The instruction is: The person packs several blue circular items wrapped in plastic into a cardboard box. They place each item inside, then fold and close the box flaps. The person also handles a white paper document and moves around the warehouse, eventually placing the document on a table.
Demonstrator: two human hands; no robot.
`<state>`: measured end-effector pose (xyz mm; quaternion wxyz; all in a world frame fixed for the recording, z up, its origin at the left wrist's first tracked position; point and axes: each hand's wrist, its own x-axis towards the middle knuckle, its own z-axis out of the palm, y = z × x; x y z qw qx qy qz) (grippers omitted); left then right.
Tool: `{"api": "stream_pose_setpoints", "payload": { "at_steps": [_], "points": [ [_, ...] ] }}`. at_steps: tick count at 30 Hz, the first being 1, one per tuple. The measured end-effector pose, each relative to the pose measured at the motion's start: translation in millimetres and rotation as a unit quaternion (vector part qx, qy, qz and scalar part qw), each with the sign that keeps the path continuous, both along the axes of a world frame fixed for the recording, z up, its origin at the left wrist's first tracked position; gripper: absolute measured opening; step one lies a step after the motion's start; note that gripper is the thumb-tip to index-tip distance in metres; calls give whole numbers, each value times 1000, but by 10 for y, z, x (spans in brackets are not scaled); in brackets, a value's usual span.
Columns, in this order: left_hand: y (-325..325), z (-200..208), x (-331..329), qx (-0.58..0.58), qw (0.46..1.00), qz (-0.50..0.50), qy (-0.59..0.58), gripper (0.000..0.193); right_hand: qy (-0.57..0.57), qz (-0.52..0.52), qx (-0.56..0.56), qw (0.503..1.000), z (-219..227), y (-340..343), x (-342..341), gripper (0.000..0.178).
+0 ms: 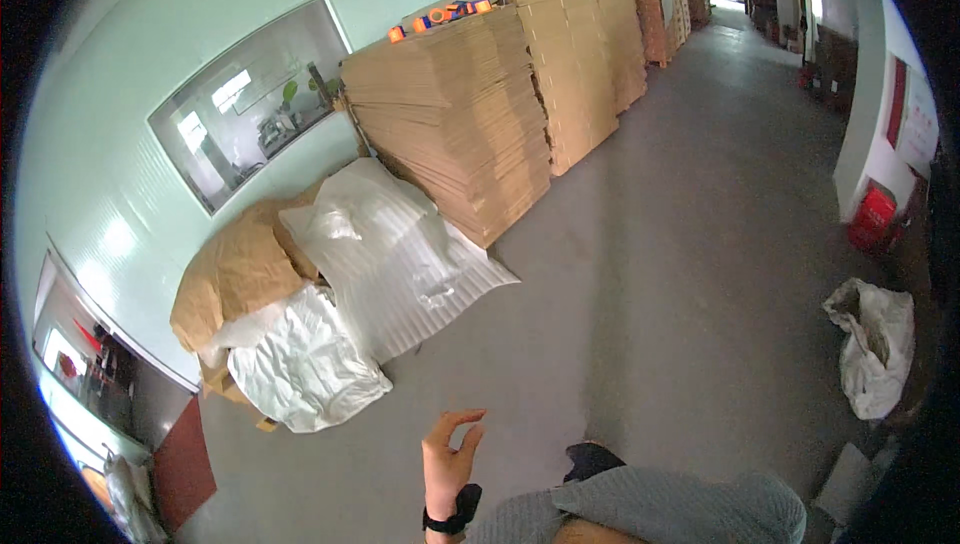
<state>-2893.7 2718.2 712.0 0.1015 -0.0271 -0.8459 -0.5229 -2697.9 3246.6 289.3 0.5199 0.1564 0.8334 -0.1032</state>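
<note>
My left hand [453, 454] is raised at the lower middle, with a black band [455, 512] round its wrist. Its fingers curl to the right, a gap shows between thumb and forefinger, and nothing is in it. It touches nothing; the nearest thing beyond it is a crumpled silvery-white sheet [305, 364] on the floor. A translucent white foam sheet [390, 254] and brown wrapping paper [235, 269] lie heaped with it against the wall. Grey cloth [680, 504] of my clothing and a dark shoe [592, 461] show below. My right hand is out of view.
Tall stacks of flat cardboard [450, 114] line the left wall, with orange-and-blue tape dispensers [440, 16] on top. A grey floor aisle [700, 174] runs far back. On the right stand a white woven sack [872, 344] and a red box [873, 216].
</note>
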Motion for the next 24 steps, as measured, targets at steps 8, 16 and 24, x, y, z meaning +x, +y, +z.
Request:
{"api": "stream_pose_setpoints", "payload": {
  "at_steps": [8,16,24],
  "points": [
    [-212,-56,-2008,-51,991,122,29,16,390,-370,-212,816,861,-881,-5423,28],
    [-228,16,-4306,-28,981,189,29,15,540,-20,-335,772,2219,-1874,-8069,29],
    [389,416,-6963,-117,982,-4,149,16,537,-237,-317,745,1649,155,-9513,19]
  ]
}}
